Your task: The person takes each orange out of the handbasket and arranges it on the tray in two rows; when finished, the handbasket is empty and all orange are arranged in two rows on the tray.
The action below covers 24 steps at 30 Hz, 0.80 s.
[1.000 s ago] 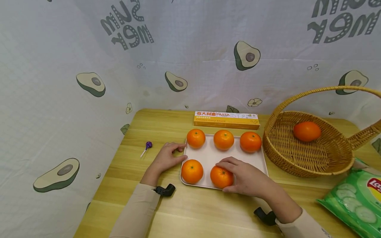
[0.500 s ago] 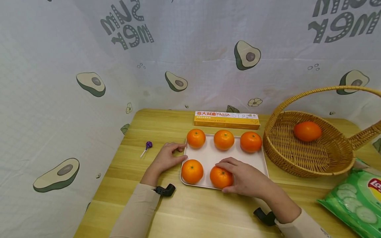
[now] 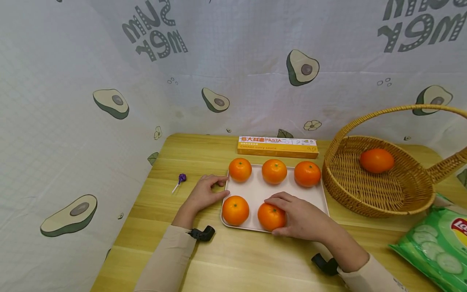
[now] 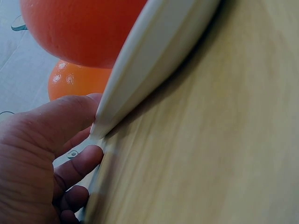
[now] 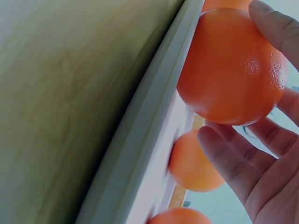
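Note:
My right hand [image 3: 304, 219] holds an orange [image 3: 270, 217] at the front middle of a pale rectangular tray [image 3: 251, 190]. Its fingers reach over the far side of the fruit and the thumb lies at the near side. In the right wrist view the held orange [image 5: 233, 67] sits at the tray's rim. At the tray's left edge, the thumb and index finger of my left hand [image 3: 204, 194] touch the rim, the other fingers loosely bent. A second orange [image 3: 235, 211] occupies the front left corner. Along the back stand three more: left [image 3: 240, 170], middle [image 3: 274, 171] and right [image 3: 307, 174].
A yellow pasta box [image 3: 278, 147] lies behind the tray. To the right stands a wicker basket [image 3: 359, 202] with a tall handle and one orange-red fruit [image 3: 377, 161] inside. A green chip bag [image 3: 438, 243] is at the front right. A purple lollipop [image 3: 181, 178] lies on the left.

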Motion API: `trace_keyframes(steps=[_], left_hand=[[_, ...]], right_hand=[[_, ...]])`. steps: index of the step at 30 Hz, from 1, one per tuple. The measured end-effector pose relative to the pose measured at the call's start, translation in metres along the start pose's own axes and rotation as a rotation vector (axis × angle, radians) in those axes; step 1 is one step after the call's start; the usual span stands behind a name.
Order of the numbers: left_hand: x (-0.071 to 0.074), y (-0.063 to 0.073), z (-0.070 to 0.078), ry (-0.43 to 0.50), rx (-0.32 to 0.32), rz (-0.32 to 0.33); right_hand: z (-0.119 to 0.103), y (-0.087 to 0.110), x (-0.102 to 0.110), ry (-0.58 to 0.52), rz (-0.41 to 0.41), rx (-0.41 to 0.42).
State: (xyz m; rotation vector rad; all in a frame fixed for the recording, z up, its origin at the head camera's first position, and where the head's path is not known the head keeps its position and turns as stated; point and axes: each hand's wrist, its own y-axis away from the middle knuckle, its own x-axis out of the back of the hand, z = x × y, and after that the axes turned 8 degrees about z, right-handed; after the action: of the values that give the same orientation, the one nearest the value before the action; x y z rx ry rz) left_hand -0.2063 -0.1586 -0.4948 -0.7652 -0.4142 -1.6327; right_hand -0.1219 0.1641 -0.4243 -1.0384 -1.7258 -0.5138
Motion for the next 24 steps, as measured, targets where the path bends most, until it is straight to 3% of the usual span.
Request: trace_keyframes(steps=[15,19,24], left_hand=[[0.000,0.001,0.000,0.001,-0.007,0.005],[0.001,0.001,0.002,-0.017,-0.007,0.007],[0.002,0.000,0.003,-0.030,-0.001,-0.001]], right_hand=[[0.007,0.006,0.020,0.006,0.088,-0.003],[0.013,0.011,0.035,0.037,0.122,0.014],[0.019,0.018,0.062,0.054,0.112,-0.044]])
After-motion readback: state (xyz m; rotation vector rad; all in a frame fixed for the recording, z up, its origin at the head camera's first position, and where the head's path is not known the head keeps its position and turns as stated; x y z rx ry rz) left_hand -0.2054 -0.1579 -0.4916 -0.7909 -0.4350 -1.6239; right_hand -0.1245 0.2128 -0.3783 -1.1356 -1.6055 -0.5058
